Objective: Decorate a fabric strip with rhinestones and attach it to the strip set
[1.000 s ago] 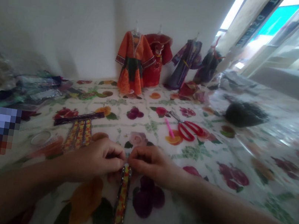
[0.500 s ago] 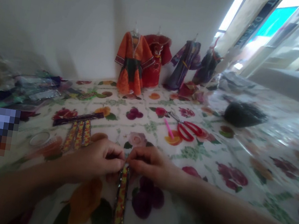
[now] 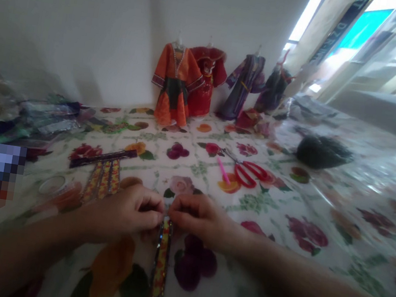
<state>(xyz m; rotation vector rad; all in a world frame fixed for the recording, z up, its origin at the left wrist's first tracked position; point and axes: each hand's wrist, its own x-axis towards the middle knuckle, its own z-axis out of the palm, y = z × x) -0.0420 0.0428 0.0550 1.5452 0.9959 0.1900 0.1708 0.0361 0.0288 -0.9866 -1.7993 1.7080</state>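
Observation:
My left hand (image 3: pixel 140 212) and my right hand (image 3: pixel 202 218) meet low in the middle of the view, thumbs and fingers pinched close together. Between their fingertips they grip the top end of a narrow fabric strip (image 3: pixel 161 262). It is patterned in yellow and red, with dark, glittering edges, and hangs down toward me. The pinched end is mostly covered by my fingers. Beyond my left hand lie several similar patterned strips (image 3: pixel 105 177) below a dark purple band (image 3: pixel 103 158). A clear round ring or lid (image 3: pixel 52 185) is left of them.
Red-handled scissors (image 3: pixel 250 173) and a pink pen-like stick (image 3: pixel 223 169) lie ahead on the fruit-print tablecloth (image 3: pixel 200 134). Small doll-sized dresses (image 3: pixel 175 85) stand against the wall. A dark bundle (image 3: pixel 322 152) sits to the right, plastic-wrapped pieces (image 3: pixel 54 114) to the left.
Almost nothing differs. The hanging strip has shifted very slightly, while both hands keep their pinch at its top end.

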